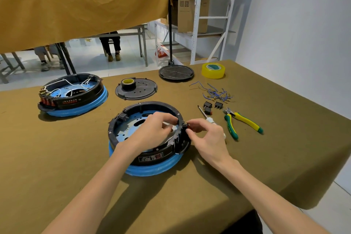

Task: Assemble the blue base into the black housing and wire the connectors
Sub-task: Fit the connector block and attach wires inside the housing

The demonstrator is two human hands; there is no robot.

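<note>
Cloth (266, 157) (olive) covers the table; left hand (152, 131) grip grasps housing (152, 157), right hand (207, 135) pinches switch (188, 126).

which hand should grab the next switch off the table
Right. The loose switches lie on the right side of the housing, near the right hand, which now pinches a red switch at the rim. The left hand reaches inside the housing, farther away.

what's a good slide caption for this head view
Right hand pinches a red switch at the black housing rim; left hand steadies inside.
</note>
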